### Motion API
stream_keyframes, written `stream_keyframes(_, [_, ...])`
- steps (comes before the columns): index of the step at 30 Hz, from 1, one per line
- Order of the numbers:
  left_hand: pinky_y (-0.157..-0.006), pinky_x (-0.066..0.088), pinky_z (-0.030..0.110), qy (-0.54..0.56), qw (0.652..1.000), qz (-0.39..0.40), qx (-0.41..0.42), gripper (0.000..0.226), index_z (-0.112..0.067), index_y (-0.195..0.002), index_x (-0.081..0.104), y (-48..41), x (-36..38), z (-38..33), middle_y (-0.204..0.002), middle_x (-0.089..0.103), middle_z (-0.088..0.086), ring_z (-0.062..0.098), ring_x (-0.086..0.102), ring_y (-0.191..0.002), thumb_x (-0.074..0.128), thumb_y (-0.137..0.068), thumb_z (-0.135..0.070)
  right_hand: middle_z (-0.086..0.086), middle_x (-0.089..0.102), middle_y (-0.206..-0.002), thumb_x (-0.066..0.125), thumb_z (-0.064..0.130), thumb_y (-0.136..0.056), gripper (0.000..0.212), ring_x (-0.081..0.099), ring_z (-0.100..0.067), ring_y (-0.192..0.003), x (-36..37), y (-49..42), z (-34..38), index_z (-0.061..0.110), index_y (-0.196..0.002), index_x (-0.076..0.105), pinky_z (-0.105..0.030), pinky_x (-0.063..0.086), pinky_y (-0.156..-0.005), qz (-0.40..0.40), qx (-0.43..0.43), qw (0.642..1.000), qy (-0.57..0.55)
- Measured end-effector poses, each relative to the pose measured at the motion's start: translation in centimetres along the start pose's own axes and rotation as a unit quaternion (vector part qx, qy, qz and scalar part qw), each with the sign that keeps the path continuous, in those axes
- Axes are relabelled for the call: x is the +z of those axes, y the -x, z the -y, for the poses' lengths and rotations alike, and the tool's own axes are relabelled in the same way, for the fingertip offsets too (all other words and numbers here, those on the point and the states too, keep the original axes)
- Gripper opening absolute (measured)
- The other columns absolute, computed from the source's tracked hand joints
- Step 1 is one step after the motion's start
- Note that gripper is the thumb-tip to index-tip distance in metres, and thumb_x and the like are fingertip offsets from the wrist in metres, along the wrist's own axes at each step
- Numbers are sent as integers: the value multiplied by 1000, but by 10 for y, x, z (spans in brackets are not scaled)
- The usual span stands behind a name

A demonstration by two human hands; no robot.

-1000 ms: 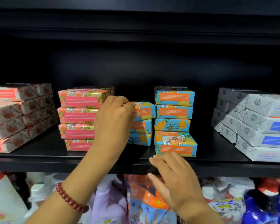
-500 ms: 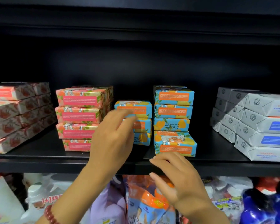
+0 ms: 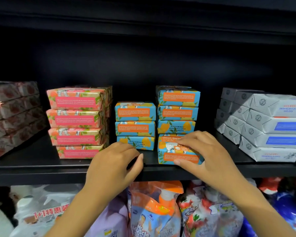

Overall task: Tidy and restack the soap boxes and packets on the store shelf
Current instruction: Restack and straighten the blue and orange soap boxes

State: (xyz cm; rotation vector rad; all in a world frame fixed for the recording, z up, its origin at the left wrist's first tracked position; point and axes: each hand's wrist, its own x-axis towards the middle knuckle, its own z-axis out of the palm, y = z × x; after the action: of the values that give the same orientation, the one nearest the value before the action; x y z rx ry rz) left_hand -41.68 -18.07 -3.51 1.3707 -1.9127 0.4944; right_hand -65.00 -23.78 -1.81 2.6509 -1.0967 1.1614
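Note:
On the black shelf (image 3: 32, 166) stand two stacks of blue-and-orange soap boxes: a short stack (image 3: 135, 124) of three, and to its right a taller stack (image 3: 178, 110). The taller stack's bottom box (image 3: 171, 151) juts forward towards the shelf edge, at a slight angle. My right hand (image 3: 207, 156) grips this box, fingers on its top and thumb on its front face. My left hand (image 3: 116, 163) hovers at the shelf edge in front of the short stack, fingers loosely curled and holding nothing. A pink soap box stack (image 3: 77, 120) stands to the left.
Red-patterned packets (image 3: 12, 117) are stacked at the far left, and white soap boxes (image 3: 272, 127) at the right. The shelf below holds detergent pouches (image 3: 154, 211) and bottles. A dark shelf board hangs above.
My left hand has dropped from the top of the short blue stack to the shelf edge. My right hand has risen from below the shelf edge onto the bottom blue box.

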Motion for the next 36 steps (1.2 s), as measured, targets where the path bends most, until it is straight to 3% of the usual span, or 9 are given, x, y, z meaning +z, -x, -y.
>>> stream_keyframes(4, [-49,48,35,-10,1000,2,7,38,-15,-74,67,1,1,1,-70,62,-5,19,59,-67,40,-90,-37,19,46,-112,55,71,-68,63,37,1,-106,-12,-12,0,33,-119,57,-22,37,-89,78,18,997,5])
stream_keyframes(8, [-49,47,33,-12,1000,9,4,41,-17,-74,68,1,-2,0,-70,63,-7,17,60,-67,40,-90,-41,24,45,-111,58,70,-57,63,44,5,-105,-16,-20,2,50,-115,43,-7,37,-84,178,61,981,-44])
stream_keyframes(14, [-59,43,11,247,952,-3,-178,49,-30,-86,71,-7,-13,-11,-72,67,-26,-8,61,-73,52,-75,-73,11,49,-115,77,47,-64,69,41,-6,-109,-13,-1,17,17,-123,54,-17,37,-89,-23,-50,998,16])
stream_keyframes(17, [-70,51,16,349,916,79,-182,46,-29,-96,69,-16,-17,-25,-84,72,-20,-5,66,-79,70,-68,-65,9,48,-119,75,40,-69,65,42,-8,-114,-12,3,34,13,-124,53,-13,32,-96,-63,-89,993,-33])
stream_keyframes(20, [-63,53,21,471,859,62,-189,39,-15,-90,71,-21,-18,-34,-84,74,-5,9,71,-78,81,-61,-39,4,49,-122,75,25,-72,57,42,-14,-117,-11,3,45,10,-122,53,-16,30,-101,-76,-117,989,-42])
stream_keyframes(27, [-82,54,30,491,861,-41,-128,42,-19,-97,65,-10,-6,-32,-101,72,-5,12,68,-97,86,-61,-27,13,50,-131,77,34,-70,72,45,-3,-124,-28,2,34,25,-134,45,-22,39,-102,-16,2,978,-209])
stream_keyframes(29, [-83,53,26,496,861,-54,-102,40,-25,-95,63,-10,-6,-33,-100,71,-9,11,67,-99,82,-61,-27,10,58,-122,77,23,-71,55,52,-4,-117,-29,1,34,19,-121,56,-28,45,-98,-33,-16,980,-194])
stream_keyframes(32, [-90,50,33,485,870,-43,-78,49,-26,-105,61,-11,-8,-32,-110,66,-10,12,62,-109,83,-61,-27,3,61,-107,76,12,-72,38,56,-4,-107,-26,3,37,7,-106,61,-17,46,-90,-117,-88,982,-121])
stream_keyframes(36, [-95,49,43,509,845,34,-157,72,-26,-117,59,-14,-16,-30,-117,65,-8,10,61,-112,83,-52,-44,-10,58,-102,67,-14,-69,30,56,-18,-103,-17,8,33,-6,-97,61,-22,44,-92,-189,-164,967,-56])
